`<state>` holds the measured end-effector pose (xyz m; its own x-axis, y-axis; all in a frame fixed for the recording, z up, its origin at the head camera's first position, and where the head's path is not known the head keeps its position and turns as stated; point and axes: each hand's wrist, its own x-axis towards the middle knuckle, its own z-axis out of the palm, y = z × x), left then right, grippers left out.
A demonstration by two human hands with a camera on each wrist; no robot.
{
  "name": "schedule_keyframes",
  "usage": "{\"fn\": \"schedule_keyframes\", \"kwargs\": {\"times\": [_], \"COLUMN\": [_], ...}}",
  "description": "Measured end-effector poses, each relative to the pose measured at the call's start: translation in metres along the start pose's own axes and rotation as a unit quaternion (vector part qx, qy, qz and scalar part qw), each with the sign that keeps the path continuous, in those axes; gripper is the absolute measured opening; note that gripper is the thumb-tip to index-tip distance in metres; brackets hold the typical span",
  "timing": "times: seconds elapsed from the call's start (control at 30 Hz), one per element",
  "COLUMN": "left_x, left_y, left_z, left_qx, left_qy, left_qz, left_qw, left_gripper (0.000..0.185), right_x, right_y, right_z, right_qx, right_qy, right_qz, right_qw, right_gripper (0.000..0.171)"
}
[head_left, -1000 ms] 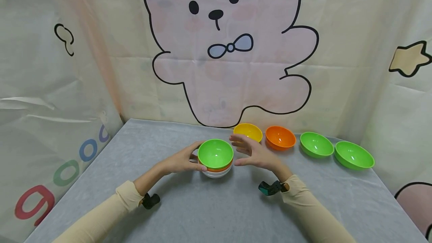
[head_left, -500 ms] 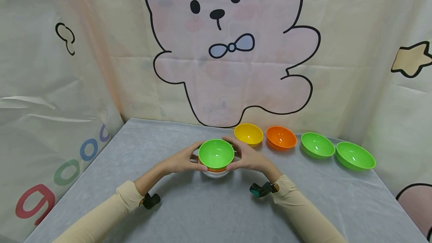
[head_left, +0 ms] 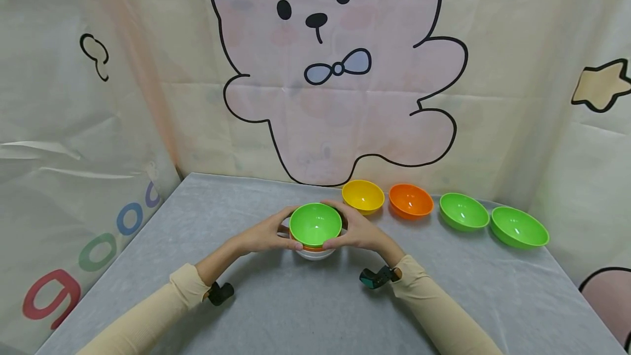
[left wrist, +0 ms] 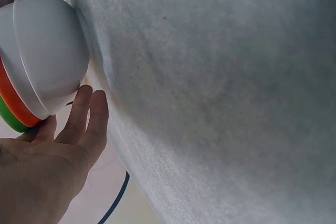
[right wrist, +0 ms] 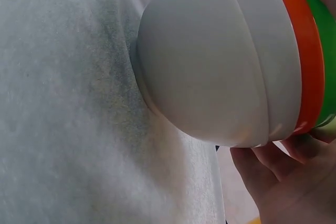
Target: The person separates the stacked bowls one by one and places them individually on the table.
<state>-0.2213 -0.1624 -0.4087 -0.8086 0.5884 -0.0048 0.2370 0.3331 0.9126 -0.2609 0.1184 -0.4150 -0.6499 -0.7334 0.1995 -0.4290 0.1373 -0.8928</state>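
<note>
A nested stack of bowls stands on the table at the middle of the head view. On top is a green bowl (head_left: 315, 224), with an orange bowl (right wrist: 313, 61) under it and two white bowls (right wrist: 199, 61) lowest. My left hand (head_left: 268, 233) grips the stack's left side, thumb in front and fingers round the back. From the right side my right hand (head_left: 362, 229) holds it the same way, its thumb near the front of the rims. In both wrist views the fingertips lie against the bowls' outer walls.
Along the back right of the grey cloth-covered table (head_left: 296, 311) stand a yellow bowl (head_left: 363, 196), another orange bowl (head_left: 411, 201) and two more green bowls, a nearer one (head_left: 518, 227) and its neighbour (head_left: 463, 212). A printed curtain (head_left: 335, 125) hangs behind the table.
My right hand has moved left from beside the stack and closed its fingers and thumb on it. The left hand and the bowls have stayed in place.
</note>
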Motion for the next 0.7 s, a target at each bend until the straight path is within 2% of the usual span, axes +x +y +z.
{"fn": "schedule_keyframes", "kwargs": {"times": [0.33, 0.7], "left_x": [-0.0012, -0.0008], "left_y": [0.0019, 0.0033], "left_z": [-0.001, 0.0], "left_qx": [-0.002, 0.006], "left_qy": [-0.002, -0.002], "left_qz": [0.004, 0.004], "left_qw": [1.0, 1.0], "left_gripper": [0.087, 0.088], "right_x": [0.0014, 0.0009], "right_y": [0.0024, 0.0019], "right_z": [0.0005, 0.0013], "right_qx": [-0.021, -0.047], "right_qy": [0.01, 0.034], "right_qz": [-0.002, -0.022], "right_qw": [1.0, 0.998], "right_gripper": [0.095, 0.091]}}
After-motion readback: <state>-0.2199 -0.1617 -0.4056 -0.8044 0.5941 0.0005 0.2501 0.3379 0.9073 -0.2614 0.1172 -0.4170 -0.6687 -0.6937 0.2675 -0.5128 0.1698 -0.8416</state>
